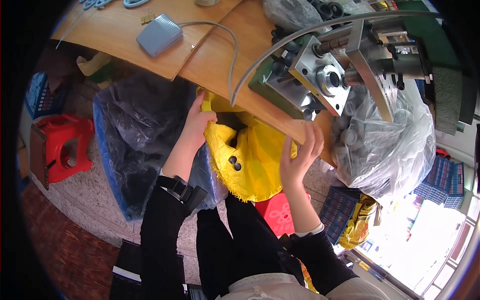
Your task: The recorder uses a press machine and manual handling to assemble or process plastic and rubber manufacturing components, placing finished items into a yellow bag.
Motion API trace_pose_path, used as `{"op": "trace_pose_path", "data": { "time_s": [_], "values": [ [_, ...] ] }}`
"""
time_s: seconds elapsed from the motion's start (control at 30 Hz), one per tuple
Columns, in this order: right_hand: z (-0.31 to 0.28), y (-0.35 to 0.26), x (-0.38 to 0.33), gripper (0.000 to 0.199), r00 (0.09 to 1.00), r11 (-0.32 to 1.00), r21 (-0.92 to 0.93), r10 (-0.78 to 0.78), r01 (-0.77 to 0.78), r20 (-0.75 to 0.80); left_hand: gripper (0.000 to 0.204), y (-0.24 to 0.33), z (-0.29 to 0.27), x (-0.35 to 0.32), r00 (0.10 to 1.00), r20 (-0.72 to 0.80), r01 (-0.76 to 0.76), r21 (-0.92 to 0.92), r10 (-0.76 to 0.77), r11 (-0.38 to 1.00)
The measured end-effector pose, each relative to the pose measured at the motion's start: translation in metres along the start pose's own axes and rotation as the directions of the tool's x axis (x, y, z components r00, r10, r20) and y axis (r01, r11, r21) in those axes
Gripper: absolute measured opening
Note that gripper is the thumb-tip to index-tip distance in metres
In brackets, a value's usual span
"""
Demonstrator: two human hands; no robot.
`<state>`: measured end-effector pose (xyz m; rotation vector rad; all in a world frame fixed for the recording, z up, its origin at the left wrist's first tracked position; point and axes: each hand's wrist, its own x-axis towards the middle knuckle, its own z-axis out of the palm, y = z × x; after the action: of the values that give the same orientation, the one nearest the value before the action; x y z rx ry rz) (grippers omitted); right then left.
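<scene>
A yellow woven sack (260,165) with a frayed edge hangs at the front edge of the wooden table, its mouth spread. My left hand (198,120) is closed on the sack's left rim, thumb toward the inside. Two small round black parts (234,163) rest on the yellow cloth. At the sack's right side, my right hand (303,157) is raised with thumb and fingers apart, beside the table edge. Nothing shows in it. The inside of the sack is mostly shadowed.
A metal press (322,77) with black parts around it stands on the table (207,65). A grey foot pedal (160,35) trails a cable. Left is a blue bin (112,155) lined with dark plastic; right, a clear bag (385,150). A red stool (65,145) stands far left.
</scene>
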<state>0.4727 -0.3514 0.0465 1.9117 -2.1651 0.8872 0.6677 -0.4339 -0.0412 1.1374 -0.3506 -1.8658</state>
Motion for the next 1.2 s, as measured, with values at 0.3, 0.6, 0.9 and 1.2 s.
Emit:
{"op": "trace_pose_path", "data": {
  "time_s": [0.3,0.6,0.9,1.2],
  "values": [
    [0.017,0.014,-0.024,0.036,0.96,0.999,0.034,0.009,-0.019,0.28,0.077,-0.008,-0.001,0.004,1.0,0.023,-0.005,0.011,0.005,1.0],
    [0.008,0.067,-0.006,0.028,0.919,0.817,0.483,0.389,-0.316,-0.057,0.077,-0.002,-0.003,-0.005,1.0,0.016,0.021,0.041,-0.022,0.999],
    [0.001,0.105,0.067,0.011,0.979,0.971,0.231,-0.099,0.056,0.176,0.079,-0.01,-0.004,-0.011,1.0,0.015,0.015,0.032,-0.016,0.999],
    [0.019,0.073,0.037,0.025,0.994,0.96,0.258,0.097,-0.107,0.052,0.079,-0.015,0.002,-0.013,1.0,0.003,0.014,0.039,-0.014,0.999]
  ]
}}
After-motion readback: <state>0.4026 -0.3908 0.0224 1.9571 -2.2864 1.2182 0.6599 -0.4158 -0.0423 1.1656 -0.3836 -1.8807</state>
